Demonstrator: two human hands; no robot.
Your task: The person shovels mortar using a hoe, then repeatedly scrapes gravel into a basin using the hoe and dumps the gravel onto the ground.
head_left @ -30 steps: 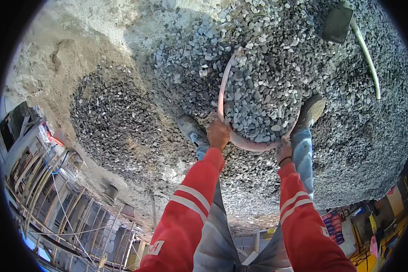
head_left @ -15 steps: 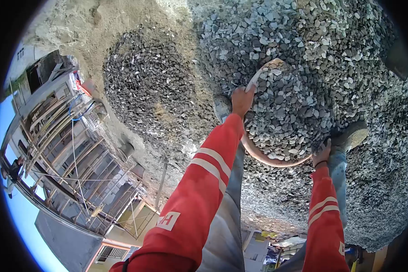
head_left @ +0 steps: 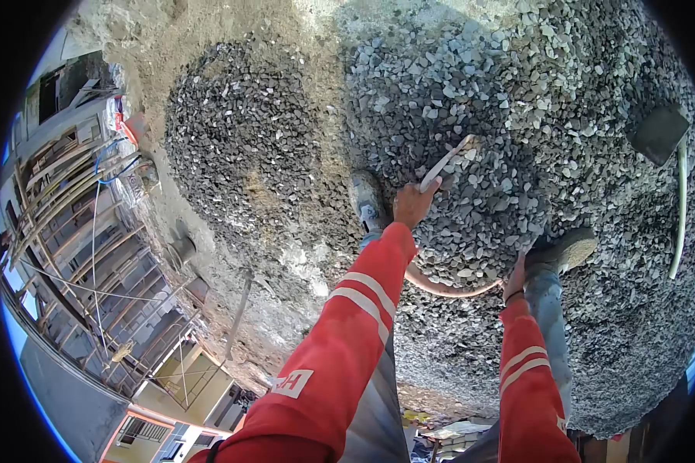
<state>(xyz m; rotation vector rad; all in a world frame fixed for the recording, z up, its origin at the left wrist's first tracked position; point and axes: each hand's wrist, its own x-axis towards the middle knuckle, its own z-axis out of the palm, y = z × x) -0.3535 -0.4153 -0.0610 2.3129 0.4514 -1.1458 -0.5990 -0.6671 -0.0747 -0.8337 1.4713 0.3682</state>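
Note:
A round, shallow pan (head_left: 449, 292) heaped with grey gravel (head_left: 479, 224) lies between my boots, its pale rim showing at the far edge and the near edge. My left hand (head_left: 414, 204) is closed on the rim at the pan's left side, thumb along the edge. At the lower right, my right hand (head_left: 516, 278) grips the opposite part of the rim, its fingers partly hidden by shadow. One boot (head_left: 368, 199) stands left of the pan and the other boot (head_left: 567, 251) right of it, both on loose stone.
Gravel spreads all around, with a darker gravel patch (head_left: 239, 131) at left. A shovel (head_left: 660, 135) lies on the stones at right, and a long-handled tool (head_left: 241, 312) at left. Beyond stands a building with wooden scaffolding (head_left: 77, 224).
The pan's far rim has dropped lower in view, and the pan looks tilted differently. Both hands stay on it. The view has shifted, bringing the shovel fully into sight.

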